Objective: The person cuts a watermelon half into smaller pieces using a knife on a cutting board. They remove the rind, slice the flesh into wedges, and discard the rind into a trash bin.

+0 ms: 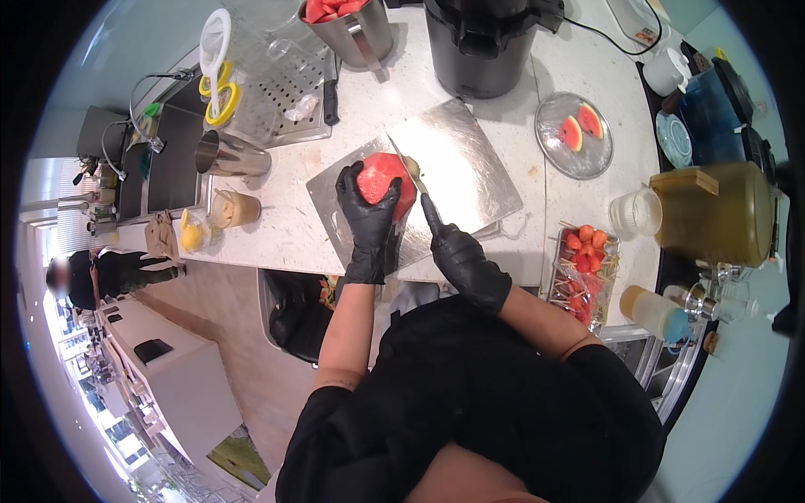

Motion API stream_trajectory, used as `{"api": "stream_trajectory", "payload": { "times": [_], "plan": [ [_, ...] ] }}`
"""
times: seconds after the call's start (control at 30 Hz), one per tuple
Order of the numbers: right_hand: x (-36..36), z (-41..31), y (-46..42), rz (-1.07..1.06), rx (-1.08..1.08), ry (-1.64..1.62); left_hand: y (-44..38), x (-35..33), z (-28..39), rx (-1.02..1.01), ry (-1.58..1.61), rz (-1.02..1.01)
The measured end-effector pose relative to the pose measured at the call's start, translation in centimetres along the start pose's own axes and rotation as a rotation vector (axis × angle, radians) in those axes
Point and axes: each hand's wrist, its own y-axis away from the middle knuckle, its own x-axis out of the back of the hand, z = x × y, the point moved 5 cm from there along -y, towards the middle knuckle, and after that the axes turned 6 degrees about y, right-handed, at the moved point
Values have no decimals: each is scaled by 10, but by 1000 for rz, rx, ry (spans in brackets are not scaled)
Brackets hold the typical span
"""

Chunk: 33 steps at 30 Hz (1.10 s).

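My left hand (371, 217), in a black glove, grips a peeled chunk of watermelon (380, 178) from its near side. The red flesh rests on a metal cutting board (468, 170) that lies at a slant on the counter. In my right hand (462, 254), also gloved in black, is a knife (420, 184), its blade slanting up along the right side of the chunk. A small pale green piece of rind (412, 166) is against the blade. The lower part of the chunk is partly hidden by my left fingers.
A metal pitcher (361, 38) of watermelon pieces and a black appliance (481, 50) stand at the back. A second knife (331, 94) lies by a perforated tray (289, 94). To the right are a round plate (547, 141) with two watermelon wedges and a tray of fruit skewers (585, 251). Another person (119, 273) stands far left.
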Motion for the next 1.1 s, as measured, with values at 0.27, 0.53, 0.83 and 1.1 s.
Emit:
{"api": "stream_trajectory", "payload": {
  "times": [0.27, 0.53, 0.83, 1.1],
  "plan": [
    [9, 7, -21, -100, -9, 63, 2, 2, 2, -18, -20, 4],
    [20, 16, -19, -4, -58, 53, 3, 1, -1, 10, -67, 23],
    [45, 30, 16, 166, -66, -416, 55, -44, 59, -187, 57, -218],
    [62, 58, 28, 266, -192, -414, 25, -111, 60, -65, -428, -451]
  ]
}}
